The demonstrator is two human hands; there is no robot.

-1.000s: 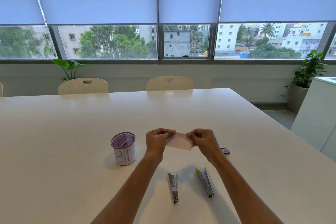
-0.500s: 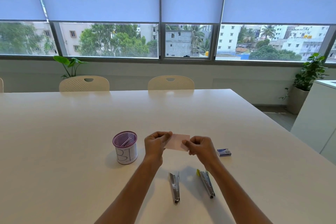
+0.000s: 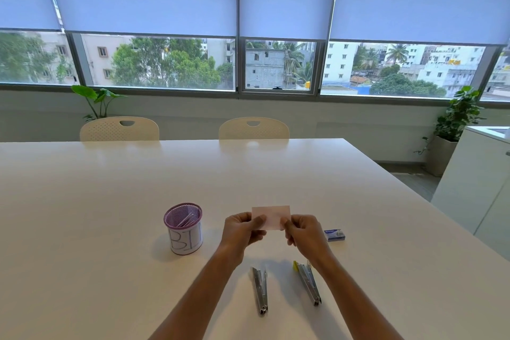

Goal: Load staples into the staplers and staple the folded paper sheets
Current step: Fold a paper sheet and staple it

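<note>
Change: since the earlier frames the paper (image 3: 271,217) has come up from a slanted hold to stand nearly upright and squarer to the camera; both hands have drawn a little nearer the body; the view has tipped slightly, so more of the box shows beside the right wrist
Left hand (image 3: 242,232): fingers curled, thumb on the near face of the paper; grip pinches its left lower edge
Right hand (image 3: 305,233): fingers curled, thumb and forefinger pinch the right lower corner of the paper; grip closed on it
Paper: small pale pink sheet, held in the air above the bench (image 3: 82,229) between the two hands; whether it is folded I cannot tell
Left stapler (image 3: 260,290): silver, lies on the bench below the hands, long axis running away from the camera; whether it is loaded cannot be told
Right stapler (image 3: 308,281): silver with a yellow end at the far tip; lies just right of the other, apart from it, slanted, partly under the right forearm
Box (image 3: 334,235): small, blue and white, flat on the bench just right of the right wrist
Cup (image 3: 183,228): mesh, purple rim, white wrap with letters drawn on it; stands left of the left hand, apart from it; thin pale strips lean inside
Chairs (image 3: 119,129): two cream backs at the far edge of the bench
Plants (image 3: 456,116): one at far right by a white cabinet, one behind the left chair
Window: blinds half drawn; trees and buildings beyond
</note>
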